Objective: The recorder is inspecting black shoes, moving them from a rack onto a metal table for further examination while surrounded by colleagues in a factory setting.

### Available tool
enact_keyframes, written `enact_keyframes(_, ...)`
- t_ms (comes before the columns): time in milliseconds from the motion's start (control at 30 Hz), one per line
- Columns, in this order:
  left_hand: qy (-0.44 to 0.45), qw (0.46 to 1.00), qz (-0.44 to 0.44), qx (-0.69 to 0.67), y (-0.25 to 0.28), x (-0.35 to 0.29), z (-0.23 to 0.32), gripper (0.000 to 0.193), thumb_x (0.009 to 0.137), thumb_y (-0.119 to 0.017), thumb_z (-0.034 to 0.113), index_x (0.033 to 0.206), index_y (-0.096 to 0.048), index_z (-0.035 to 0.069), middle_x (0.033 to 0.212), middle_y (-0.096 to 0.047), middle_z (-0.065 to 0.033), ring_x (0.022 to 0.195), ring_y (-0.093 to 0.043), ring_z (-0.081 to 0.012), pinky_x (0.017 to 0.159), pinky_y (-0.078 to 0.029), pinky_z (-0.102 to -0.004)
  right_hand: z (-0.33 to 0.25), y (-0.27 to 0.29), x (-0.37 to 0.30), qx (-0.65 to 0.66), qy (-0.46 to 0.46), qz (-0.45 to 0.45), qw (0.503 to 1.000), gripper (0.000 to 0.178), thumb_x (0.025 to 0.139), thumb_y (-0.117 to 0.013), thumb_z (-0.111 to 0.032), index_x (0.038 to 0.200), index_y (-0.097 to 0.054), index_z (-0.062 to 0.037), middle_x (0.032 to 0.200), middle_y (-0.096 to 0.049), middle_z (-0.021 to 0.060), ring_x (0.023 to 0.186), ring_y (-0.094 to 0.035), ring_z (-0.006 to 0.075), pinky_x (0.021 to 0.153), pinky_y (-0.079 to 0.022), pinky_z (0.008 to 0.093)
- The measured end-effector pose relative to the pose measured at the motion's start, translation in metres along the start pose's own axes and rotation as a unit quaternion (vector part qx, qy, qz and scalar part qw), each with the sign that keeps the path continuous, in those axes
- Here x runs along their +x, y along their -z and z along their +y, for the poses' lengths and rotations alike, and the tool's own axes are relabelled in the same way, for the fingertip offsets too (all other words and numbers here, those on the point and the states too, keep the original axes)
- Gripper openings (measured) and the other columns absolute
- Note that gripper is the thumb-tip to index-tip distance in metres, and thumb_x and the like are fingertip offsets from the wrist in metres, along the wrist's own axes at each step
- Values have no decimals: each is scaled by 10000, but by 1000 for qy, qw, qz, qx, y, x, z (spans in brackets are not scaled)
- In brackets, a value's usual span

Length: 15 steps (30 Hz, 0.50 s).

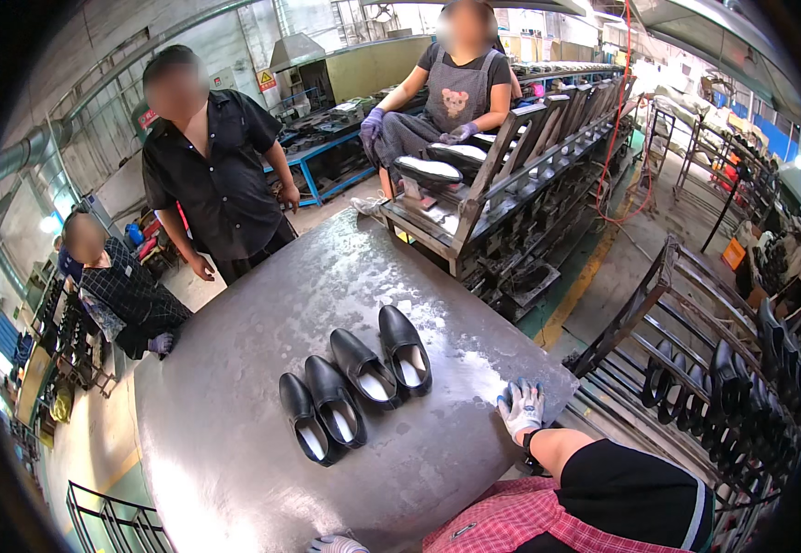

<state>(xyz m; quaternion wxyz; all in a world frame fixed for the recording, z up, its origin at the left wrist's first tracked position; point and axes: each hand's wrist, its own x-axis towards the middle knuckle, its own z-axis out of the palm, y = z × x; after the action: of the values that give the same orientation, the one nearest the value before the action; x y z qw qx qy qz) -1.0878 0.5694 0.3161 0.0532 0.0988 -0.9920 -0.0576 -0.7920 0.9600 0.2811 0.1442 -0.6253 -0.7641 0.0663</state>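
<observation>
"Shoes [357, 361]: location?"

"Four, black, side by side on table [234, 387]. Right hand [522, 405]: spread wide, seemingly bare-palmed on tabletop. Left hand [338, 545]: cut off, cannot tell."

"Risk?"

"Scuffing, should neighbours rub."

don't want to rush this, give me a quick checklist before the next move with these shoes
1. Four black slip-on shoes upright on the metal table: ok, in a slanted row, openings up.
2. Shoes away from the table's edges: ok, all near the middle.
3. Gloved right hand free: ok, fingers spread on the tabletop, no object visible in it.
4. Gloved left hand free: cannot tell, mostly cut off by the lower edge.
5. Shoes sorted into matching pairs by size: cannot tell.
</observation>
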Motion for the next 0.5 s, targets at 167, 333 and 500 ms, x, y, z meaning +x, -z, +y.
enact_keyframes(167,-3,1000,12,-5,-1,1,-1,450,1048,-466,370,1354,-618,78,1470,-570,-199,1322,-531,-426,1086,-432,-570,-4,6,-1,-1,-14,-18,1000,627,991,-552,-518,1456,-557,-99,1579,-452,190,1470,-387,392,1272,-161,555)
enact_keyframes(333,11,1000,4,-6,4,-1,2,451,1049,-452,366,1357,-604,74,1472,-555,-195,1331,-516,-418,1074,-438,-570,-4,1,1,-34,-42,-14,998,697,999,-509,-559,1477,-540,-52,1594,-450,170,1487,-374,353,1288,-135,526)
enact_keyframes(500,6,1000,-12,-12,5,-1,1,439,1041,-442,352,1346,-587,71,1455,-540,-182,1330,-499,-409,1062,-441,-571,-1,-4,1,-44,-47,1,998,724,998,-494,-574,1474,-538,-29,1589,-456,168,1481,-374,344,1290,-130,521)
